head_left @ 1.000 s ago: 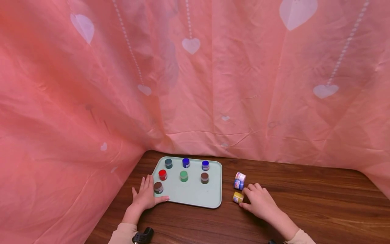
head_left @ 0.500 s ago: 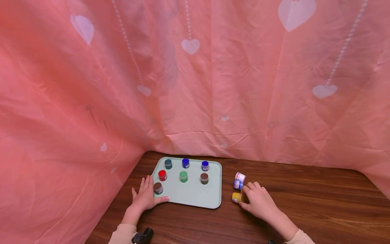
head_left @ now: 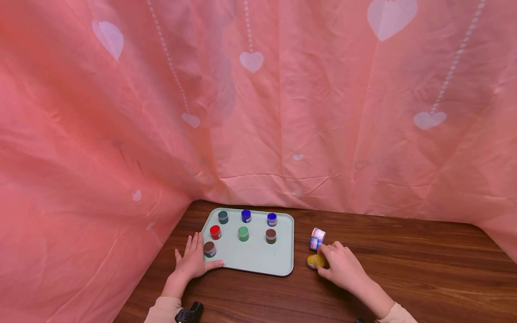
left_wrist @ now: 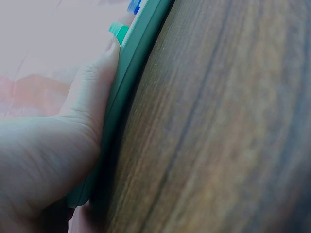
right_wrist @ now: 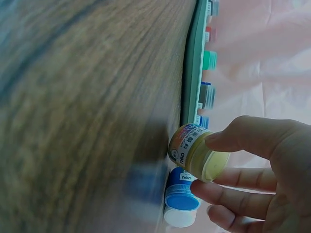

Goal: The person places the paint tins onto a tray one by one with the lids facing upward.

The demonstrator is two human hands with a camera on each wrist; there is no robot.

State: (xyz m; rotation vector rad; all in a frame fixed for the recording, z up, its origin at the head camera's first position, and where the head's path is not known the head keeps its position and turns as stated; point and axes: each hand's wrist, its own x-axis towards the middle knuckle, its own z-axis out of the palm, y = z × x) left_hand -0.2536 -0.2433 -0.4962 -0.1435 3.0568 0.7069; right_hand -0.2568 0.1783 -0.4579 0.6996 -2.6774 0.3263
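Note:
In the head view, my left hand (head_left: pixel 191 260) rests at the front left corner of a pale green tray (head_left: pixel 258 261), fingers straight and spread, thumb along the front edge. The left wrist view shows that thumb (left_wrist: pixel 92 92) against the tray's side. To the right of the tray, my right hand (head_left: pixel 345 268) pinches a small yellow paint jar (head_left: pixel 313 262) between thumb and fingers. In the right wrist view this jar (right_wrist: pixel 192 150) is tilted, label showing. Just behind it sit a blue paint jar (head_left: pixel 316 243) and a white one (head_left: pixel 319 233), close together.
On the tray stand several paint jars, among them a red jar (head_left: pixel 216 232), a green jar (head_left: pixel 243 233), two blue ones and a brown jar (head_left: pixel 271 236). A pink curtain (head_left: pixel 323 134) hangs behind the brown wooden table (head_left: pixel 404 255).
My right hand has shifted slightly left, its fingers coming over the yellow jar, which has turned a little in them. The left hand and tray have stayed put.

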